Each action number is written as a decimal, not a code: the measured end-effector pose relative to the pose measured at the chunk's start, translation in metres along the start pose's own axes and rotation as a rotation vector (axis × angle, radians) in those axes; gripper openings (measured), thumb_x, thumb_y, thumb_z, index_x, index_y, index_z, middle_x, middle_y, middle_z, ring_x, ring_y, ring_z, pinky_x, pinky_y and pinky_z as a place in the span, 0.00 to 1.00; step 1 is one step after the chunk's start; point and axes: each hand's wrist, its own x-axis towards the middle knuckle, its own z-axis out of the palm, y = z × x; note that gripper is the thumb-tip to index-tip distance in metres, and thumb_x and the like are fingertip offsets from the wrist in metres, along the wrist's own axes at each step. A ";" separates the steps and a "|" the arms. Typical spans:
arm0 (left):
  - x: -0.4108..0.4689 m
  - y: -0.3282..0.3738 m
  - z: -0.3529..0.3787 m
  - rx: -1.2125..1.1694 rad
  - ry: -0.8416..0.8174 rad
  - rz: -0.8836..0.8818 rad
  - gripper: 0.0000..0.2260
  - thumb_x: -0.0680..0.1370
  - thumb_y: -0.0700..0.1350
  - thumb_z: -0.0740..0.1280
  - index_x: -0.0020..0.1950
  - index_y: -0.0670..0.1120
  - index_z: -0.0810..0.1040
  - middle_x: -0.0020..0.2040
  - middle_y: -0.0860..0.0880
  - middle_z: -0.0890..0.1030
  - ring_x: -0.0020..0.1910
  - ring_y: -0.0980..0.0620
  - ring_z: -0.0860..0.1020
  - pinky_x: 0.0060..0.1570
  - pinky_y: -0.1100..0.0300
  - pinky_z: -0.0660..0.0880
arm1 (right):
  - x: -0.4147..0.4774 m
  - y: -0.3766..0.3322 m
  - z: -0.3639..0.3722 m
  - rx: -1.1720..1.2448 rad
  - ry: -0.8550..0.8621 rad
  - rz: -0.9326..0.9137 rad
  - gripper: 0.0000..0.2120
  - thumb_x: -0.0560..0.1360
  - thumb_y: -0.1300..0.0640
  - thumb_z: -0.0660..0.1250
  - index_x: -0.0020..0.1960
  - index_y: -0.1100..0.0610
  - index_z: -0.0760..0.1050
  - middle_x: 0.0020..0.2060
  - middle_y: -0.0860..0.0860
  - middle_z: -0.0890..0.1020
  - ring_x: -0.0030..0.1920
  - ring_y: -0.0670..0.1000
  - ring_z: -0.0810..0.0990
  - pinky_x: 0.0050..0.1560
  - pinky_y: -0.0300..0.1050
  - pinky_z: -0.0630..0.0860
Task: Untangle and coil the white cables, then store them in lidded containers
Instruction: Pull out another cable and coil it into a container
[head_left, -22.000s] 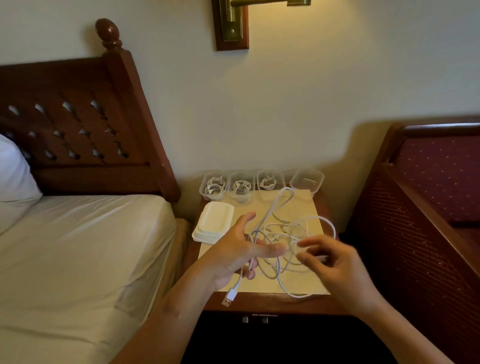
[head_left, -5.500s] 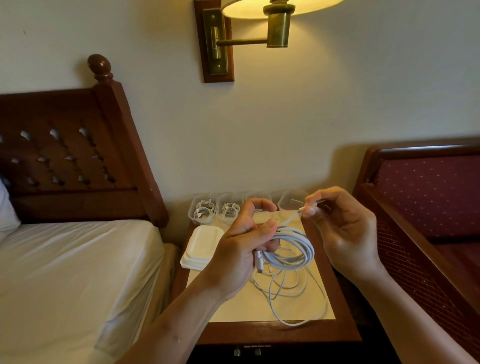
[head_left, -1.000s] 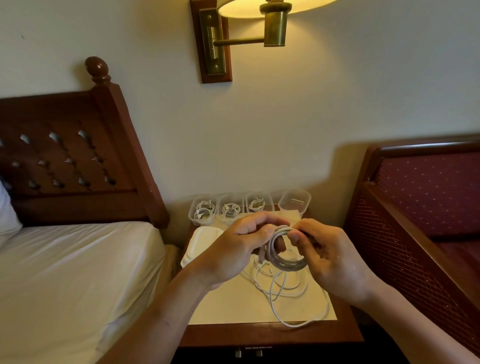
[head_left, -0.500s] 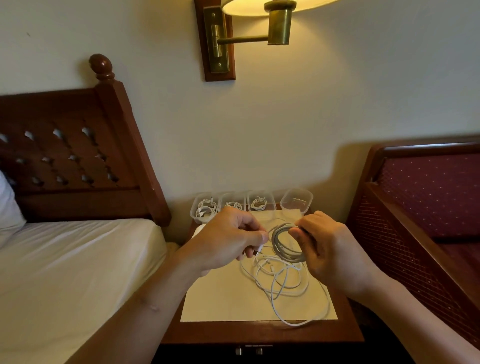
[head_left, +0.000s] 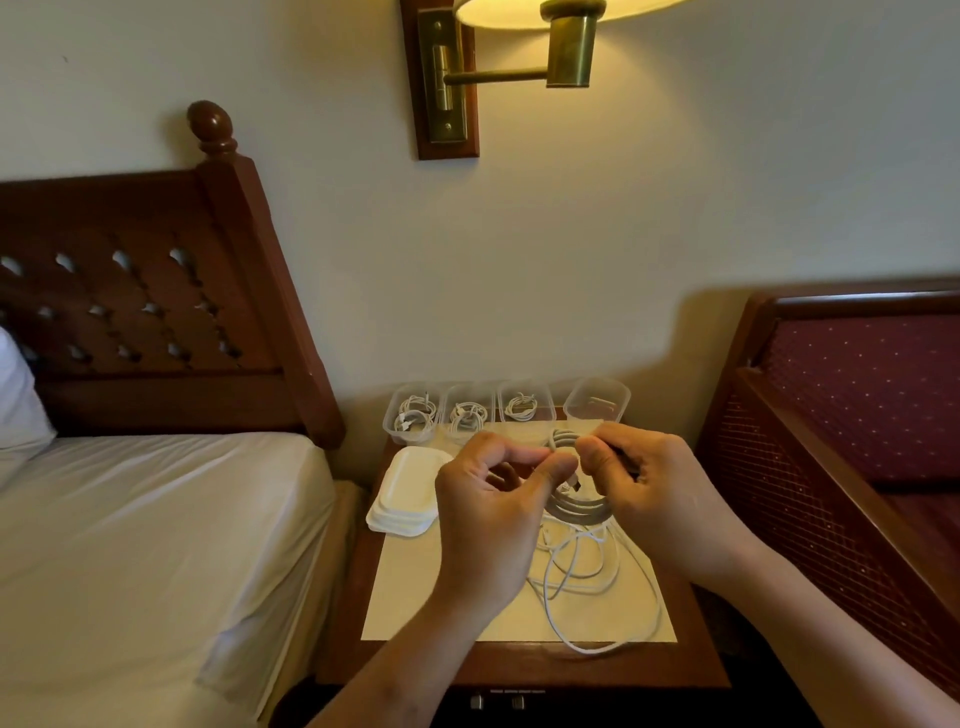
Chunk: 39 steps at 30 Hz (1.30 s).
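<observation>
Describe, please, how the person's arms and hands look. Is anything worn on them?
The left hand and the right hand are bare: no gloves, rings or markings show. The left forearm and the right forearm are bare too, with no sleeve, watch or bracelet in view.

Both forearms reach forward; left hand (head_left: 493, 509) and right hand (head_left: 654, 493) sit close, thumbs nearly touching — each curled, pinching the coil (head_left: 579, 512).
</observation>
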 end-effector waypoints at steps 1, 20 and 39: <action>-0.001 -0.002 0.000 0.063 -0.005 0.072 0.06 0.72 0.48 0.80 0.44 0.49 0.85 0.38 0.50 0.85 0.38 0.44 0.83 0.37 0.46 0.81 | -0.001 -0.002 -0.001 0.011 -0.010 0.004 0.13 0.84 0.55 0.63 0.43 0.50 0.79 0.32 0.46 0.78 0.32 0.46 0.73 0.32 0.39 0.69; 0.016 0.008 -0.036 0.023 -0.708 -0.088 0.18 0.85 0.55 0.58 0.41 0.48 0.76 0.37 0.50 0.71 0.40 0.48 0.68 0.46 0.52 0.67 | -0.015 0.006 -0.001 0.551 -0.261 0.273 0.31 0.81 0.39 0.62 0.52 0.72 0.75 0.38 0.58 0.74 0.37 0.63 0.67 0.42 0.53 0.67; 0.006 0.002 -0.026 -0.032 -0.659 -0.095 0.23 0.83 0.55 0.56 0.59 0.36 0.77 0.38 0.37 0.70 0.38 0.37 0.66 0.42 0.51 0.77 | -0.006 -0.002 0.002 0.605 -0.265 0.416 0.28 0.80 0.39 0.62 0.41 0.64 0.81 0.33 0.60 0.74 0.32 0.58 0.71 0.37 0.51 0.71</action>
